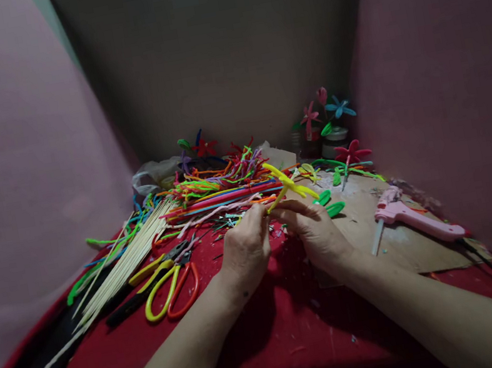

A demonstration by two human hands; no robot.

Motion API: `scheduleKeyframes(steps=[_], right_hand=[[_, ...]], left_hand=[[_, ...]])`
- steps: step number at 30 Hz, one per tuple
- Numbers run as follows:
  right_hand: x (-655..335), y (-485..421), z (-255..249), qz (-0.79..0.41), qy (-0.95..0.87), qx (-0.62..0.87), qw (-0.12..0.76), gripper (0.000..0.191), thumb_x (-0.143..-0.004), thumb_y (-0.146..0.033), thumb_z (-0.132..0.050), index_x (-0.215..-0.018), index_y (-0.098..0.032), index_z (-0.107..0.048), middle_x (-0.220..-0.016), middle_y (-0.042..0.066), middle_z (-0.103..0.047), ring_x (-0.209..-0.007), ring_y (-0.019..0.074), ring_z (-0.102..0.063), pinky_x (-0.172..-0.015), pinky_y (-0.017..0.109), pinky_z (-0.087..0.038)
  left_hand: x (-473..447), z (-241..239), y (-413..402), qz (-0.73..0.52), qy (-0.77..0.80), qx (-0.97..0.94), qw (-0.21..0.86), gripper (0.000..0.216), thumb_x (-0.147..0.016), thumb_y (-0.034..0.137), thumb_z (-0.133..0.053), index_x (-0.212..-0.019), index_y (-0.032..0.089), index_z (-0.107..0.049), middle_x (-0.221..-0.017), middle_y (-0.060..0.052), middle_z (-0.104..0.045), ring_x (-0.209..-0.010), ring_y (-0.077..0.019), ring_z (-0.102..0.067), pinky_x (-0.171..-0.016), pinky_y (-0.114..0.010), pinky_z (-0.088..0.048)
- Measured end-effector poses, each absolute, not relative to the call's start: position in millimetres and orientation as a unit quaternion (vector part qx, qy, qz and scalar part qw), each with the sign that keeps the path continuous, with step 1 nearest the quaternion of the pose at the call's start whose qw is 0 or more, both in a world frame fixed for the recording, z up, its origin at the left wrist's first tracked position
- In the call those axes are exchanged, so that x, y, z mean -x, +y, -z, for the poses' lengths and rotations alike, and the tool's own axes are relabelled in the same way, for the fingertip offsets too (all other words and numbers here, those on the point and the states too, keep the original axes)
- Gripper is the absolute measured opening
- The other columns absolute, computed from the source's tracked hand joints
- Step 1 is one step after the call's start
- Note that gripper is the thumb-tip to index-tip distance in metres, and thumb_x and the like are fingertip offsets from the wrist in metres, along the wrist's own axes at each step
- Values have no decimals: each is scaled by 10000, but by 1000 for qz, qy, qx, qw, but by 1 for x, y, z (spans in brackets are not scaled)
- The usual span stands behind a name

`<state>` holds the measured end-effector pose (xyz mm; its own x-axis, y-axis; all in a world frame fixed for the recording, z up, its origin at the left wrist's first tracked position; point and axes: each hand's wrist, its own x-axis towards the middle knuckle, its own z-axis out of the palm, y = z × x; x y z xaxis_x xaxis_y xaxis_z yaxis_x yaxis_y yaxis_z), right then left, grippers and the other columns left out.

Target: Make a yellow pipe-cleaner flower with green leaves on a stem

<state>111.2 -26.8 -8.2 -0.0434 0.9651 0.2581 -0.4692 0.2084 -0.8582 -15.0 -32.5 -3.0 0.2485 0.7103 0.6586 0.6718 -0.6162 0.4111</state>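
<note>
A yellow pipe-cleaner flower [292, 183] is held up over the middle of the table, its petals spread and its stem slanting down to the left. My left hand [248, 244] pinches the lower end of that stem. Close against it, my right hand [314, 232] has its fingers closed at the same stem; the fingertips are partly hidden. Green pipe-cleaner leaves [335, 209] show just beyond my right hand, and whether it touches them I cannot tell.
Left of my hands are wooden sticks [122, 266], scissors [183, 290] and pliers [159, 269]. Behind lies a heap of coloured pipe cleaners [221, 179]. A pink glue gun [417, 220] rests on cardboard [360, 240] at right, its cord trailing. Finished flowers [339, 106] stand at the back.
</note>
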Motion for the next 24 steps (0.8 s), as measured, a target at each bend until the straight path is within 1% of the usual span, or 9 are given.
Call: scheduleKeyframes(steps=[2,4,6,9,13,17,21,24], right_hand=[[-112,-27,8,-564,-462,280,624,113,-668,-225,-685,-772,-205,-723,-710,-20,-654,-732,145,-542,-711,276,-410],[-112,-27,7,-571,-473,287,606,119,-678,-251,-688,-779,-197,-719,-673,-25,-627,-670,129,-517,-665,268,-401],[-113,-26,5,-584,-482,282,589,129,-691,-283,-688,-785,-200,-716,-658,-29,-604,-625,113,-489,-626,259,-387],[-114,-25,2,-576,-514,270,575,141,-713,-306,-675,-807,-212,-721,-684,-22,-604,-589,101,-452,-574,249,-355],[-117,-20,7,-550,-539,279,573,129,-722,-307,-661,-801,-226,-723,-673,-18,-611,-555,101,-416,-514,243,-308],[-118,-16,16,-592,-501,268,571,148,-689,-308,-688,-797,-211,-715,-683,-8,-631,-568,110,-464,-533,249,-345],[-117,-15,17,-641,-489,232,544,287,-677,-331,-702,-943,-222,-698,-717,-11,-634,-583,106,-491,-557,243,-374],[-117,-15,15,-648,-496,217,535,316,-700,-350,-679,-991,-229,-690,-707,-8,-630,-580,105,-487,-554,239,-378]], left_hand=[[15,4,-32,-435,435,-788,40,126,-862,157,-401,-867,182,-525,-771,-32,-610,-664,-123,-563,-630,-227,-417],[15,3,-33,-440,453,-771,85,121,-867,186,-409,-815,185,-518,-662,6,-560,-554,-99,-506,-556,-208,-389],[15,0,-34,-449,468,-748,145,141,-867,221,-419,-768,184,-512,-575,37,-495,-470,-80,-441,-496,-197,-358],[15,-7,-36,-472,456,-710,256,142,-856,248,-439,-762,178,-519,-519,61,-451,-401,-60,-393,-440,-187,-335],[13,-15,-39,-487,428,-646,403,145,-819,284,-500,-746,161,-522,-513,70,-450,-351,-32,-359,-359,-165,-272],[13,-19,-39,-485,414,-585,501,163,-775,302,-571,-780,142,-543,-518,67,-471,-342,-15,-351,-336,-141,-249],[17,-18,-35,-474,382,-555,568,159,-761,277,-595,-741,140,-518,-512,63,-491,-318,-2,-338,-317,-122,-226],[20,-17,-33,-462,370,-562,577,161,-771,280,-586,-741,135,-522,-534,54,-517,-304,-5,-367,-303,-119,-237]])
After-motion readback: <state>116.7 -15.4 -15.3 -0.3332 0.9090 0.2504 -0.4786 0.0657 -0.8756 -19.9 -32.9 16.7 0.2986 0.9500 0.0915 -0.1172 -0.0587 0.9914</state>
